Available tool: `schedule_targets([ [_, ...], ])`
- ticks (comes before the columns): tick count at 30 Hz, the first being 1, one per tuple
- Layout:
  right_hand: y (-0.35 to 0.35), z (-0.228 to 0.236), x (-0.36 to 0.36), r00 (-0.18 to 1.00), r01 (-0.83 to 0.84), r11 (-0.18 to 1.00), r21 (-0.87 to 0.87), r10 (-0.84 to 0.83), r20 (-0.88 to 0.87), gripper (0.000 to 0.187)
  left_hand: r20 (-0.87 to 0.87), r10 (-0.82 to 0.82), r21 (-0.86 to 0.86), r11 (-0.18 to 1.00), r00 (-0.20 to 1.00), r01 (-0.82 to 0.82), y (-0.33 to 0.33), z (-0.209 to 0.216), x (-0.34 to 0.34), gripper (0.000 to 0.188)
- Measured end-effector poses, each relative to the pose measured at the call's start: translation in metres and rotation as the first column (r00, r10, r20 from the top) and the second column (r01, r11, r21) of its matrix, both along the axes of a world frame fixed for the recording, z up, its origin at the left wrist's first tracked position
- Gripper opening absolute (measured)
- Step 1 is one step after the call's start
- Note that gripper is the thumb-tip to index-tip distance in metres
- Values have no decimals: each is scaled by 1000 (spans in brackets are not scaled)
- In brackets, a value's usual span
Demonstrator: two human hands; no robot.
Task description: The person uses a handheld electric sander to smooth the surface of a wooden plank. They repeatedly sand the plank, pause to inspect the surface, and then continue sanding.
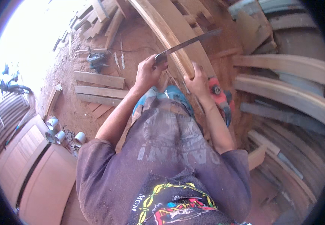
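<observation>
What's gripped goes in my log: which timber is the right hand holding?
The pale beam under the metal blade: it alone has its end in the right hand.

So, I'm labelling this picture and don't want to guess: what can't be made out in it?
All in the head view:
- Wooden beam: far end cut off by the top edge.
- Flat metal tool: handle partly covered by the left hand; edge detail too small to tell.
- Red power tool: partly hidden by the right forearm.
- Dark machine at far left: details washed out by glare.
</observation>
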State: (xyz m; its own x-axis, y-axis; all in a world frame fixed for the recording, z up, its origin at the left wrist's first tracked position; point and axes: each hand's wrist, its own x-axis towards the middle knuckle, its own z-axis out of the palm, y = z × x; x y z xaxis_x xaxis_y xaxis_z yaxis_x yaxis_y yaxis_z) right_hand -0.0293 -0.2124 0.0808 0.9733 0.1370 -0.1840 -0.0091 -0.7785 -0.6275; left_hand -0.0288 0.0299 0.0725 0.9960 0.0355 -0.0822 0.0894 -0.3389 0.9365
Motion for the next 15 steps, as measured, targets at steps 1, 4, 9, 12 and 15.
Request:
schedule_targets([
  [1, -1, 8, -6, 999, 2, 1000, 16, -1, -35, 62, 35, -62, 96, 994, 997, 58, -4, 3, -1, 26],
  [4, -21, 29, -26, 985, 13, 1000, 24, -17, 171, 63, 65, -69, 116, 991, 996, 61, -30, 4, -13, 23],
  [9, -72, 73, -62, 948, 109, 993, -53, -88, 305, 58, 45, 15, 82, 996, 999, -18, -66, -15, -38, 20],
  [12, -106, 71, -83, 962, 129, 986, -107, -98, 254, 55, 103, 56, 118, 991, 993, -68, -76, -23, -40, 20],
  [15, -126, 61, -104, 967, 208, 978, -29, -201, 156, 52, 82, 114, 120, 985, 990, -123, -77, -33, -41, 21],
])
